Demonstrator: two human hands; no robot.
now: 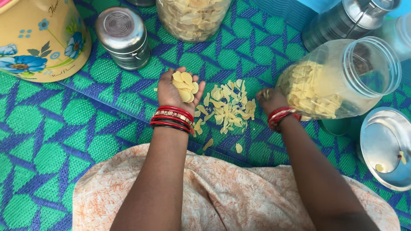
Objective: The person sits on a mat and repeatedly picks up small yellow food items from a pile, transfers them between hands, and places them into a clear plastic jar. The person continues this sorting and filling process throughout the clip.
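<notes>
Lap: orange printed cloth [231,196], nearest.
Left hand [176,91]: palm up, cupped, full of yellow chips [186,85].
Right hand [269,99]: fingers curled, picking at the loose pile [229,109].
Pile: on green mat [36,143], between both hands, nearer the right.
Tilted jar [339,78]: just right of the right hand, mouth facing right.
Far: steel tin [123,36], upright jar [194,6].

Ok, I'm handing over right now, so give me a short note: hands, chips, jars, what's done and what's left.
Left hand: palm up, cupped, holding a small heap of pale yellow chips.
Right hand: fingers pinched over the loose chips, beside the tipped jar.
Loose chips: scattered pile on the green mat between the hands.
Tipped jar: clear plastic, lying on its side, mouth open, partly filled with chips.
Done: one handful gathered.
Left: most of the pile is on the mat.
</notes>
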